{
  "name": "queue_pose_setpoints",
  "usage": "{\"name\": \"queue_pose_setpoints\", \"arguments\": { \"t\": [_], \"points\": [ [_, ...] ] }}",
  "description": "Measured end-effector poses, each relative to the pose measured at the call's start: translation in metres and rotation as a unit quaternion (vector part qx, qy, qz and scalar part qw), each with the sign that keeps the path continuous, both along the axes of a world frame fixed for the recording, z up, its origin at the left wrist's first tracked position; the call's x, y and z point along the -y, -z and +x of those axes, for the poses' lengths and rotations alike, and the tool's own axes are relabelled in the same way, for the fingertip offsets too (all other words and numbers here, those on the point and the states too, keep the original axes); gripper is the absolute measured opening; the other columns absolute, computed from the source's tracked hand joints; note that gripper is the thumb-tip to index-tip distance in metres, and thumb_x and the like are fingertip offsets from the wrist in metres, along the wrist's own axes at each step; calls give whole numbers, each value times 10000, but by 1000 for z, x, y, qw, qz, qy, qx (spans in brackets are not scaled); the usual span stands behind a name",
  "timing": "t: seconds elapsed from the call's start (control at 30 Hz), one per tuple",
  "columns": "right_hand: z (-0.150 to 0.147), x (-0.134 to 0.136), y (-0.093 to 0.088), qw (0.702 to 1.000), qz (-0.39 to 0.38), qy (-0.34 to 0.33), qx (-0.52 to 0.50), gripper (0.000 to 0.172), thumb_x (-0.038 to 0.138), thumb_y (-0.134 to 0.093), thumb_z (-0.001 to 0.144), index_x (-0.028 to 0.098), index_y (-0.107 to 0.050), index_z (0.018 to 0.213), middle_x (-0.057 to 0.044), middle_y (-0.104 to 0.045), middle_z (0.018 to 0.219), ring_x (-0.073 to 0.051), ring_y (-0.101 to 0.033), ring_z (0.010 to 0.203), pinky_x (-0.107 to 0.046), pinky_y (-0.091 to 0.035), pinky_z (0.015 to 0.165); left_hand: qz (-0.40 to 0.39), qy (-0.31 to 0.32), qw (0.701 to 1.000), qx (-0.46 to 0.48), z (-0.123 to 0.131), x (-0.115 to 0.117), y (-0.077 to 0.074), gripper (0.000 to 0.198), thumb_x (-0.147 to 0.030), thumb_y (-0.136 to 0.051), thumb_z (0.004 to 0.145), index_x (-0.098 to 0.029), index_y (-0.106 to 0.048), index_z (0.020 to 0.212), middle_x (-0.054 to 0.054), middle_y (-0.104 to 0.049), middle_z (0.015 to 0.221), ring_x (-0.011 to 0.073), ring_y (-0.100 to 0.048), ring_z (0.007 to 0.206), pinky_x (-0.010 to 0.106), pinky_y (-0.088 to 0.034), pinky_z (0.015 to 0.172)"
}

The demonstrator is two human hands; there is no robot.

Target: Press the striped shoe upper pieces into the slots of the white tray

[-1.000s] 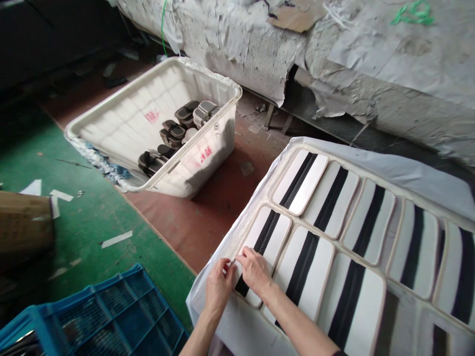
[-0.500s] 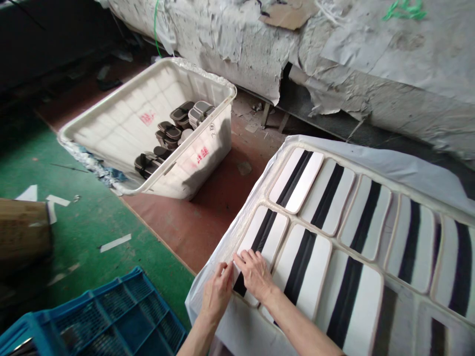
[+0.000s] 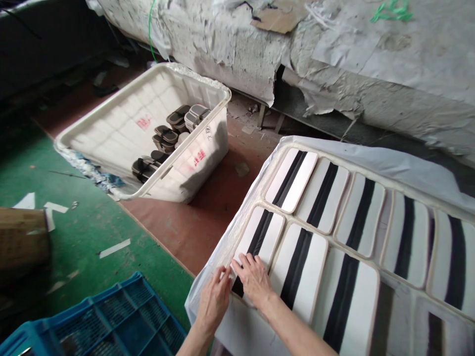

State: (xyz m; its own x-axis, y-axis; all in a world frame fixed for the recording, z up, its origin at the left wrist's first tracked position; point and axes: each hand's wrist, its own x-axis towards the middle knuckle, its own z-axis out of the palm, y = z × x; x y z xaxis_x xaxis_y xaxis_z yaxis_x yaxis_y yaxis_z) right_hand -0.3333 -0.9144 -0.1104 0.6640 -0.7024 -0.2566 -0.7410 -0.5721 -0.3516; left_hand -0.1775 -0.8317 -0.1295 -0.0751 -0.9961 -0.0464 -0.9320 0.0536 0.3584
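Observation:
My left hand (image 3: 213,297) is at the near left edge of a white panel with a black stripe (image 3: 267,230). Its fingertips are pinched together there, and whatever they hold is too small to make out. Close beside it, my right hand (image 3: 254,279) rests on the same panel, fingers slightly bent and spread over its left side and black stripe. The panel has rounded corners and a pale edge. It lies among several similar striped panels (image 3: 318,274) in rows on a white-covered surface (image 3: 245,321).
A large white plastic bin (image 3: 200,170) stands beyond, with several strapped bundles (image 3: 165,138) inside. At lower left is a blue plastic crate (image 3: 122,316); a cardboard box (image 3: 23,242) sits at the left edge. Behind runs a long bench covered in torn paper (image 3: 230,54).
The view has shifted slightly. Both hands stay at the same edge of the panel, with only small finger movement.

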Motion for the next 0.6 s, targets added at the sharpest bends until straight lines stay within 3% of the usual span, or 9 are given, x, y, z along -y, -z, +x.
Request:
{"name": "queue_pose_setpoints", "arguments": {
  "t": [0.4,0.6],
  "points": [
    [-31,-40,11,997,-29,44,57,467,187,-507,959,183,-505,1426,-72,-528,1498,-268,-443,1355,-417,-325,1156,-25,22,999,2,-1,-9,-7,329,-168,-432,988,-145,-621,1256,123,-641,1164,146,-694,845,241,-576,701],
    [-57,-78,1,985,-69,110,113,475,171,-468,975,219,-500,1447,-28,-513,1521,-235,-350,1448,-407,-268,1224,-34,59,996,53,4,-19,-12,339,-112,-474,933,-216,-639,1211,75,-667,1104,221,-656,929,366,-578,772]
  ]
}}
